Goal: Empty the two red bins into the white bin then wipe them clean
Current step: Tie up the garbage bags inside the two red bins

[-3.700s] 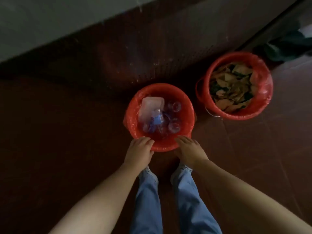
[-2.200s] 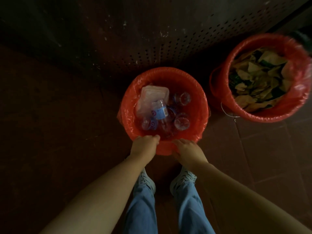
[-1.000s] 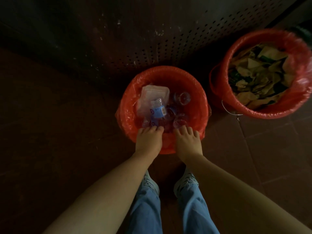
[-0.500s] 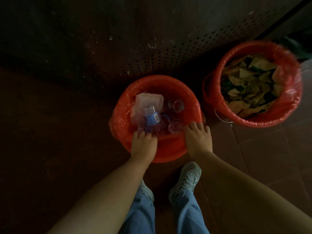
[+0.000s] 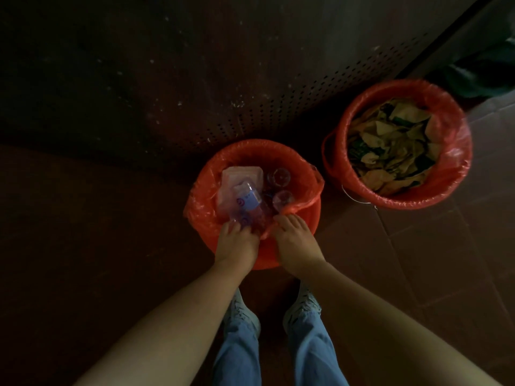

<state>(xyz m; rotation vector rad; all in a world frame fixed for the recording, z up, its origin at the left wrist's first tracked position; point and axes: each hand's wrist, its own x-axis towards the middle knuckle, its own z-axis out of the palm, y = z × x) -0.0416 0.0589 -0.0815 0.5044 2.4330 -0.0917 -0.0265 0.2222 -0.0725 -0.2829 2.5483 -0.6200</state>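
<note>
The left hand [image 5: 237,242] curls its fingers over the near edge of the red liner [image 5: 200,213], beside a clear bottle [image 5: 248,200]. The nearer red bin [image 5: 308,220] stands at the person's feet. The right hand [image 5: 295,240] seems to pinch a gathered fold of that liner, though dim light blurs the grip. Bunching the whole edge evenly before lifting should keep the bottles from spilling. The second red bin [image 5: 333,162], full of paper scraps [image 5: 390,151], stands to the right. No white bin shows.

Blue jeans [image 5: 239,358], blue-labelled clear bottle [image 5: 248,201], near red bin [image 5: 305,221], far red bin [image 5: 338,165], brown scraps [image 5: 390,146].
</note>
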